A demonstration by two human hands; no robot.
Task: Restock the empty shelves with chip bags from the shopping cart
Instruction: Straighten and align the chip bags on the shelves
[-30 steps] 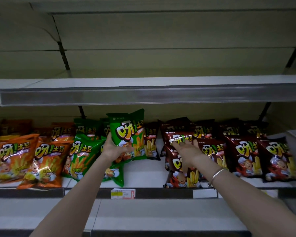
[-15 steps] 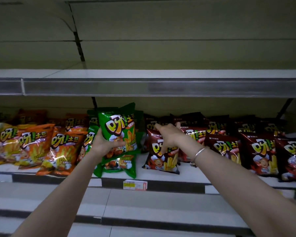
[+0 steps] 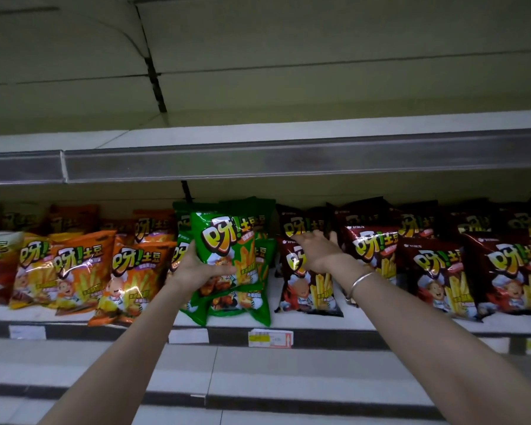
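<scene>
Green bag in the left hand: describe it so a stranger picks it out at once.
Find the stocked shelf: orange bags left, dark brown bags right, green in the middle. The green bag is the front one there, the only one held up, gripped low by the left hand.

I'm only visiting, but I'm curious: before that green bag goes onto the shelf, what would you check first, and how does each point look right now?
1. Firm hold on the held green bag: ok, the left hand grips its lower part.
2. Right spot for its kind: ok, the shelved green bags lie just below and behind it.
3. Room left in the green row: cannot tell, the held bag hides it.
4. The right hand out of the way: ok, it rests on the dark red bags alongside.
5. Right hand free to help: cannot tell whether it pinches a bag.
</scene>
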